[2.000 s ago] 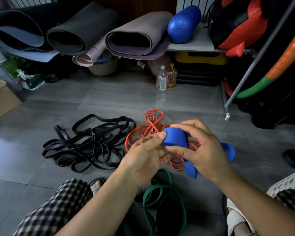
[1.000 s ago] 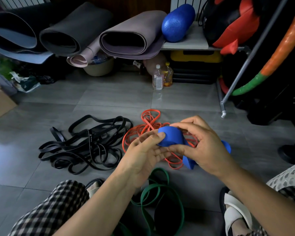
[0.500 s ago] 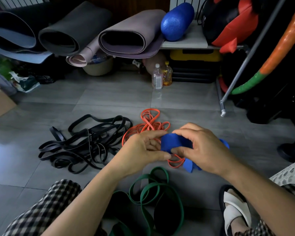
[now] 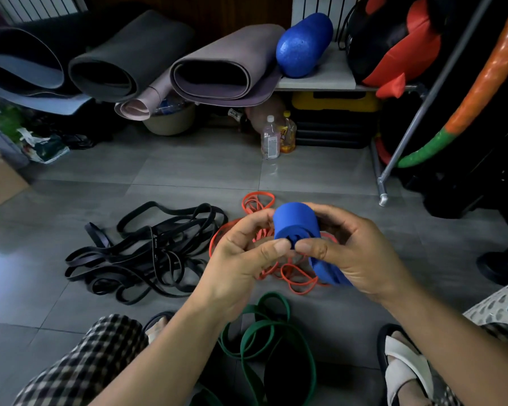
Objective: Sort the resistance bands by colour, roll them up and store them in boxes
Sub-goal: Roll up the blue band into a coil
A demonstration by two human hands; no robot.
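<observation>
At frame centre, our left hand (image 4: 241, 259) and right hand (image 4: 355, 256) both pinch a part-rolled blue band (image 4: 295, 222); its loose tail seems to run under the right palm. We should wind tightly, edges aligned, thumbs pinning the core.

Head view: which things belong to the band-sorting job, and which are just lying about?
Job: blue band, gripped by left hand and right hand; black bands; orange bands; green bands.
Lying about: rolled mats; blue foam roller; two bottles.

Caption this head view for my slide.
Left hand and right hand grip a part-rolled blue band above orange bands.
</observation>
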